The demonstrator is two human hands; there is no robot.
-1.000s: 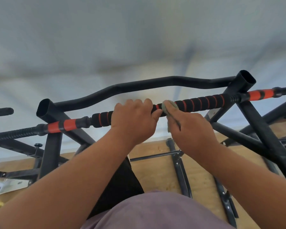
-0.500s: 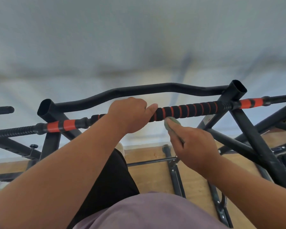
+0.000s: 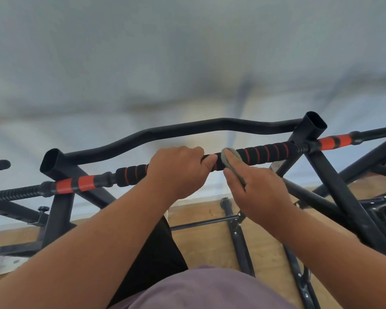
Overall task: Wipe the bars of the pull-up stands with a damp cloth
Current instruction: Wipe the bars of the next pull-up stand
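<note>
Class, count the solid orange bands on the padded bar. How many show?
2: one orange band left of the left hand, one at the bar's right end, beyond the right hand. Hands may hide more.

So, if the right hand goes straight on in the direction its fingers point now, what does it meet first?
The right hand already presses the grey cloth onto the padded bar, so that bar comes first. Beyond it lies the bent black bar, though depth is unclear.

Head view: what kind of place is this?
Probably a home workout room or small gym, indoors. A black pull-up stand with a foam-padded bar fills the frame, more black frames stand at left and right, and it all sits on a wooden floor against a pale wall.
</note>
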